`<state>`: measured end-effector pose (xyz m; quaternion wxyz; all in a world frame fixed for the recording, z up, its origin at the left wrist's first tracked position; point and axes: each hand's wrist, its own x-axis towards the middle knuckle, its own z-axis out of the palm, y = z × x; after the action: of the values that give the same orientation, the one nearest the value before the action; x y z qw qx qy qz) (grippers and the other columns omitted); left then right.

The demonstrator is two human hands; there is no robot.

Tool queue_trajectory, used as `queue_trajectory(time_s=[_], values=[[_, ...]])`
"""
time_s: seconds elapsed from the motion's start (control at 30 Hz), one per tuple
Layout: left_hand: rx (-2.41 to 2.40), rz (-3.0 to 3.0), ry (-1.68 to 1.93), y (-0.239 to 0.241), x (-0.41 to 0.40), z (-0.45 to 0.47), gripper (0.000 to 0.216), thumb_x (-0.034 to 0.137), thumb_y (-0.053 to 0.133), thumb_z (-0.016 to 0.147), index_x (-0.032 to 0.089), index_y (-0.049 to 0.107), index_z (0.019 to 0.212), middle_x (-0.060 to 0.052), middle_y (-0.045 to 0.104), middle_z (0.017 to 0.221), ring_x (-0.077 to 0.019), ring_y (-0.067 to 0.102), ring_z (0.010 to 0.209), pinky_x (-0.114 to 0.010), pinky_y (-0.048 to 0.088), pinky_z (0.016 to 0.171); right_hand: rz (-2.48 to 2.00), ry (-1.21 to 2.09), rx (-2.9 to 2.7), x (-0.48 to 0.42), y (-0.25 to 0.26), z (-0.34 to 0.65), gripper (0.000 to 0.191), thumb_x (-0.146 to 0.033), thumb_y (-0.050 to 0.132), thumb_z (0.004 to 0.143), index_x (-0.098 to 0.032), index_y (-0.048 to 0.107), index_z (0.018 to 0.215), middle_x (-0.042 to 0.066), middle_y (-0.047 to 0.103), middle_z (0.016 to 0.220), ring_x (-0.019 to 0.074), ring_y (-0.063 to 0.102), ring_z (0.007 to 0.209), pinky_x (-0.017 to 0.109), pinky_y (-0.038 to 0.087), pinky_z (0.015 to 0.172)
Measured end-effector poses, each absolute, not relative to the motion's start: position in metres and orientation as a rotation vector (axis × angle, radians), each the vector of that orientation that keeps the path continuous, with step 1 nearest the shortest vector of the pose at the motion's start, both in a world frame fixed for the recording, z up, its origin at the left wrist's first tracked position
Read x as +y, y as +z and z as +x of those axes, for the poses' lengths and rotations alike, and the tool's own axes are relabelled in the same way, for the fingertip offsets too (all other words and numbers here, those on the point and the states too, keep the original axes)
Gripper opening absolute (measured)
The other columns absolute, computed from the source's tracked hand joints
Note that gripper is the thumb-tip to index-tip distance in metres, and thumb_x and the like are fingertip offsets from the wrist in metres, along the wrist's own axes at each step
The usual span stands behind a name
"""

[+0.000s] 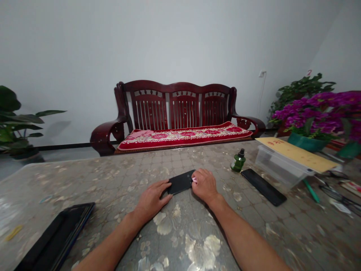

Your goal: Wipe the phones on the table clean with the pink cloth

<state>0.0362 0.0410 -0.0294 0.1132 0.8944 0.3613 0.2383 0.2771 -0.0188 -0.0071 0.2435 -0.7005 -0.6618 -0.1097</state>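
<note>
A black smartphone (180, 182) lies on the patterned tabletop in front of me, its back facing up with camera lenses near the right end. My left hand (153, 195) grips its left end, thumb at the near edge and fingers at the far edge. At the other end, my right hand (205, 184) is closed and rests against the phone by the lenses. A small pale pink piece (194, 180), perhaps cloth or tissue, pokes out from those fingers; most of it is hidden.
Right of my hands stand a green bottle (238, 161) and a second black phone (263, 187). Beyond them sits a clear plastic box (278, 165) under a yellow envelope (296, 152), near purple flowers (318, 109). A black case (56, 237) lies at left. A wooden bench (180, 109) stands behind the table.
</note>
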Motion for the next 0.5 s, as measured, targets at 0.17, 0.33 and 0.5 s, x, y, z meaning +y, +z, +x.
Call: queue_trajectory(time_s=[0.17,0.33,0.5], values=[[1.078,2.611,0.665,-0.025,0.040,0.036,0.035,0.036,0.061,0.086,0.023,0.068,0.119,-0.008,0.066,0.129,-0.0269,0.062,0.117,-0.042,0.047,0.104,-1.724,-0.219,-1.968,-0.025,-0.006,0.268,0.017,-0.009,0.056,0.068,-0.021,0.065,0.074,0.004,0.064,0.079,0.0189,0.056,0.080,0.029,0.036,0.072],[1.105,2.600,0.662,-0.025,0.042,0.037,0.037,0.040,0.059,0.088,0.022,0.067,0.120,-0.009,0.064,0.132,-0.0279,0.060,0.120,-0.043,0.045,0.105,-1.682,-0.004,-1.802,-0.020,-0.012,0.271,0.020,-0.009,0.056,0.068,-0.022,0.069,0.075,0.002,0.066,0.078,0.0166,0.059,0.078,0.024,0.041,0.071],[1.088,2.594,0.559,-0.015,0.050,0.041,0.044,0.035,0.064,0.083,0.023,0.063,0.125,-0.009,0.065,0.129,-0.0286,0.059,0.119,-0.042,0.044,0.105,-1.564,0.292,-1.484,-0.012,-0.017,0.278,0.016,-0.014,0.058,0.069,-0.022,0.071,0.073,0.000,0.069,0.077,0.0155,0.062,0.074,0.023,0.044,0.069]])
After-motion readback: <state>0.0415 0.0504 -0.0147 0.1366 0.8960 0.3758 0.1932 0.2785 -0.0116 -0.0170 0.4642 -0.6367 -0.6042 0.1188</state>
